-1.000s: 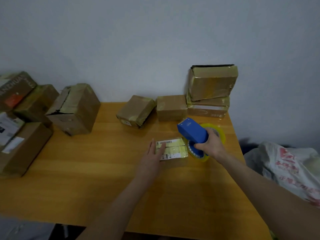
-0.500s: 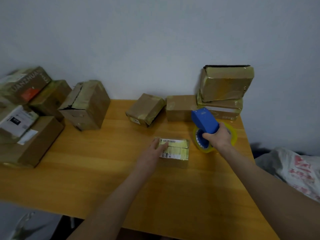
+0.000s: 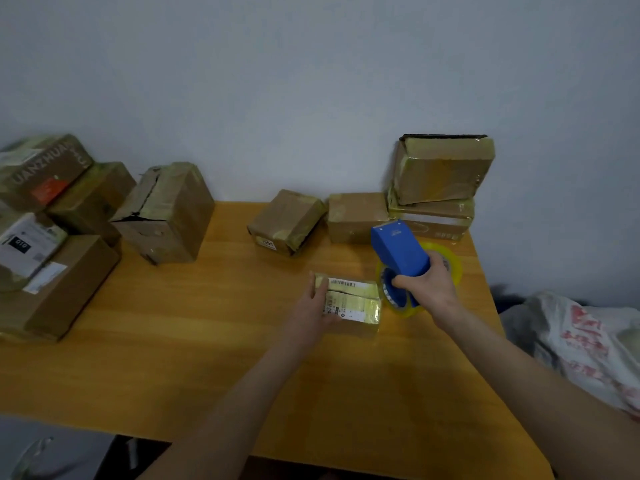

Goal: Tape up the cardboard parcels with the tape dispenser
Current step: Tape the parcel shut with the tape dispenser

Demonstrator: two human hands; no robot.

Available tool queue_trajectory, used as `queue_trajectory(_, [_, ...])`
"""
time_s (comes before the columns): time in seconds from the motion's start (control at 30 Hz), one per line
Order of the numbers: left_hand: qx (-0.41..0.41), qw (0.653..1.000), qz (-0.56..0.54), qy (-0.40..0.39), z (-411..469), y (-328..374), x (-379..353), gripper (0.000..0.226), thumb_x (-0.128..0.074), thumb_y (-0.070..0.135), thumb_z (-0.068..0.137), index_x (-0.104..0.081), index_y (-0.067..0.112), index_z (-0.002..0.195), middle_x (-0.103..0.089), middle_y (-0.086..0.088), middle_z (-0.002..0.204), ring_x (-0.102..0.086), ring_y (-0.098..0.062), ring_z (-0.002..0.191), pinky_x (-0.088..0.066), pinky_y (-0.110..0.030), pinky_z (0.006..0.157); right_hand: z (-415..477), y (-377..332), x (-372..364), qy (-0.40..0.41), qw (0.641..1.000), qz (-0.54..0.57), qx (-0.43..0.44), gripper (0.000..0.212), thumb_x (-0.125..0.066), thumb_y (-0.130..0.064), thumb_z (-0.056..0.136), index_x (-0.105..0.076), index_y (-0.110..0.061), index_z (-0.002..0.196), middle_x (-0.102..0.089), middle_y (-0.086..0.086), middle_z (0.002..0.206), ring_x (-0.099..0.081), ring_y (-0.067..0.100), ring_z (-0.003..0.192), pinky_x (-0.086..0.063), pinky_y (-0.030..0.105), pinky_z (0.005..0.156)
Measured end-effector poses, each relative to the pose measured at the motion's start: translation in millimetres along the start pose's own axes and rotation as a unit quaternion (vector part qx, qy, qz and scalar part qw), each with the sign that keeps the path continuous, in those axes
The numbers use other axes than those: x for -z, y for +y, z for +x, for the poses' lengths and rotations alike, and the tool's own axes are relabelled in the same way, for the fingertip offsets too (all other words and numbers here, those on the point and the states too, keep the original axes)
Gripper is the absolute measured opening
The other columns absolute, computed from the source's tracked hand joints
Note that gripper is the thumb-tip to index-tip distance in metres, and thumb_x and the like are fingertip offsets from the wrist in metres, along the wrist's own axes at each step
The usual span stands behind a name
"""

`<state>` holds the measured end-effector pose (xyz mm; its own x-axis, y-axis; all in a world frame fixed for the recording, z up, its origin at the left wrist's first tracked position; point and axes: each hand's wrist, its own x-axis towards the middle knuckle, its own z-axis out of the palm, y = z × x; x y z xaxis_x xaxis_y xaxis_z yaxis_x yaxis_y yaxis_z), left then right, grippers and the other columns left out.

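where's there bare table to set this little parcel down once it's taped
Widest bare wood: front left, between the left box pile, the torn box and the left forearm. A smaller patch lies between it and the right forearm at the near edge. Crowded: the back right, with the stacked parcels and tape dispenser.

The table (image 3: 173,341) is smooth, honey-coloured wood with a soft sheen. The small parcel (image 3: 360,327) is brown cardboard under glossy yellowish tape, with a paper label (image 3: 343,283). The tape dispenser (image 3: 398,247) is matt blue plastic; its roll (image 3: 450,261) shines translucent yellow.
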<state>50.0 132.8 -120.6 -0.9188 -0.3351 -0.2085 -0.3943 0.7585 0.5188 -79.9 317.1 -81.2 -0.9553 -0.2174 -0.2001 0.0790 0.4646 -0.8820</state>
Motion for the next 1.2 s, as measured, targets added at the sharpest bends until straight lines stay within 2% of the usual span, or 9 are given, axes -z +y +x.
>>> queue_trajectory(0.13, [-0.066,0.989,0.13,0.001,-0.3,-4.8,-8.9,0.07,-0.047,0.034,0.098,-0.004,0.024,0.152,0.012,-0.002,0.159,-0.002,-0.029,0.147,-0.018,-0.041,0.117,-6.3,-4.1,6.2,-0.031,0.999,-0.019,0.003,0.058,-0.079,-0.013,0.069,-0.042,-0.022,0.113,-0.052,-0.002,0.102,-0.056,0.02,0.092,-0.052,0.037,0.072])
queue_trajectory(0.33, [-0.06,0.996,0.064,-0.006,-1.4,-11.3,-10.2,0.067,-0.051,0.032,0.096,-0.013,0.028,0.152,0.023,-0.012,0.156,-0.013,-0.031,0.145,-0.025,-0.042,0.116,-6.4,-22.6,45.3,-0.069,0.998,-0.011,0.002,0.05,-0.077,-0.012,0.072,-0.051,-0.024,0.112,-0.058,-0.001,0.101,-0.059,0.016,0.084,-0.046,0.028,0.062])
queue_trajectory(0.47, [-0.056,0.995,0.081,-0.002,-0.7,-6.0,-9.7,0.067,-0.051,0.034,0.096,-0.013,0.029,0.152,0.011,-0.011,0.159,-0.014,-0.03,0.145,-0.023,-0.044,0.117,-19.1,-25.8,43.2,-0.121,0.993,-0.01,-0.004,0.045,-0.075,-0.009,0.073,-0.054,-0.026,0.11,-0.059,-0.001,0.1,-0.061,0.017,0.083,-0.048,0.028,0.062])
queue_trajectory(0.6, [-0.051,0.994,0.091,0.033,-9.4,-3.1,-14.0,0.067,-0.052,0.032,0.096,-0.016,0.028,0.152,0.005,-0.011,0.16,-0.008,-0.028,0.146,-0.014,-0.038,0.118,-30.3,-21.3,29.3,-0.105,0.994,0.009,-0.002,0.049,-0.073,-0.006,0.074,-0.054,-0.023,0.115,-0.059,0.004,0.105,-0.06,0.02,0.088,-0.048,0.029,0.066])
queue_trajectory(0.8, [-0.086,0.986,0.132,0.058,-13.8,-10.5,-12.2,0.059,-0.046,0.033,0.098,-0.018,0.03,0.15,0.001,-0.009,0.16,-0.018,-0.026,0.143,-0.022,-0.035,0.116,-30.9,-29.0,28.9,-0.136,0.991,-0.011,0.012,0.052,-0.077,-0.007,0.072,-0.055,-0.023,0.117,-0.061,0.003,0.106,-0.061,0.017,0.09,-0.049,0.026,0.066])
queue_trajectory(0.93, [-0.098,0.984,0.138,0.058,-10.7,-16.7,-16.6,0.059,-0.046,0.032,0.099,-0.019,0.028,0.151,-0.001,-0.009,0.16,-0.021,-0.027,0.142,-0.026,-0.035,0.113,-21.5,-56.0,28.2,-0.192,0.977,-0.066,0.067,0.054,-0.081,-0.011,0.067,-0.055,-0.035,0.108,-0.062,-0.004,0.104,-0.063,0.012,0.093,-0.051,0.025,0.07])
queue_trajectory(1.0, [-0.092,0.985,0.139,0.05,-7.8,-20.1,-17.7,0.059,-0.046,0.032,0.099,-0.02,0.026,0.151,-0.002,-0.009,0.16,-0.021,-0.028,0.142,-0.027,-0.037,0.113,-18.9,-64.6,20.3,-0.237,0.962,-0.099,0.089,0.057,-0.081,-0.015,0.064,-0.055,-0.035,0.11,-0.061,-0.006,0.103,-0.063,0.006,0.089,-0.05,0.021,0.068])
queue_trajectory(1.1, [-0.097,0.99,0.096,0.032,-5.8,-21.8,-17.5,0.057,-0.05,0.032,0.097,-0.027,0.026,0.15,-0.006,-0.006,0.16,-0.019,-0.026,0.144,-0.027,-0.038,0.114,-14.9,-62.3,11.4,-0.281,0.942,-0.151,0.102,0.059,-0.079,-0.012,0.065,-0.053,-0.034,0.113,-0.059,-0.009,0.1,-0.062,-0.004,0.079,-0.046,0.008,0.057])
queue_trajectory(1.2, [-0.077,0.992,-0.088,0.039,-7.4,-22.7,-7.7,0.045,-0.054,0.03,0.096,-0.048,0.022,0.139,-0.02,-0.001,0.157,-0.023,-0.02,0.142,-0.029,-0.039,0.114,-9.5,-58.2,12.8,-0.29,0.937,-0.163,0.108,0.062,-0.079,-0.009,0.068,-0.05,-0.038,0.114,-0.059,-0.01,0.101,-0.059,-0.013,0.076,-0.043,0.003,0.054])
